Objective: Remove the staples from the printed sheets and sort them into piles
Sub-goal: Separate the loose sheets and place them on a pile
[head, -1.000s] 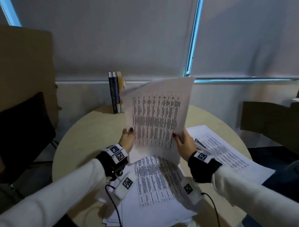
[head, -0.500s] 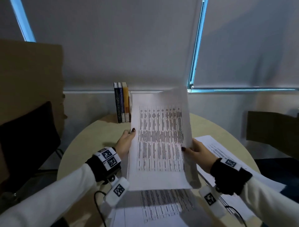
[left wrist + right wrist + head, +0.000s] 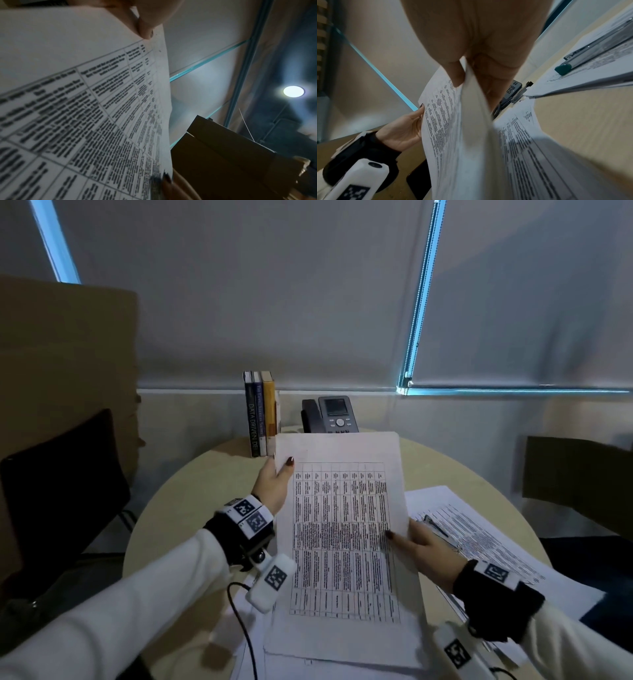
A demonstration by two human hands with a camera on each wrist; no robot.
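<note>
A printed sheet (image 3: 342,535) with a dense table hangs low over the stack of sheets (image 3: 342,662) at the near edge of the round table (image 3: 191,501). My left hand (image 3: 277,481) pinches its upper left corner, thumb on the printed face (image 3: 144,27). My right hand (image 3: 421,546) pinches its right edge at mid height, thumb on top (image 3: 455,73), the paper (image 3: 453,135) curling between thumb and fingers. A second pile of printed sheets (image 3: 479,539) lies to the right with a staple remover (image 3: 440,530) resting on it (image 3: 597,44).
Three books (image 3: 261,412) stand upright at the table's far edge beside a desk phone (image 3: 330,414). A dark chair (image 3: 58,491) is at the left, cardboard boxes (image 3: 575,474) at the right. A dark phone-like slab (image 3: 418,177) lies on the table near my left wrist.
The sheet has come down from upright in front of me to nearly flat over the near stack. My left hand slid to its top corner; the desk phone is now uncovered.
</note>
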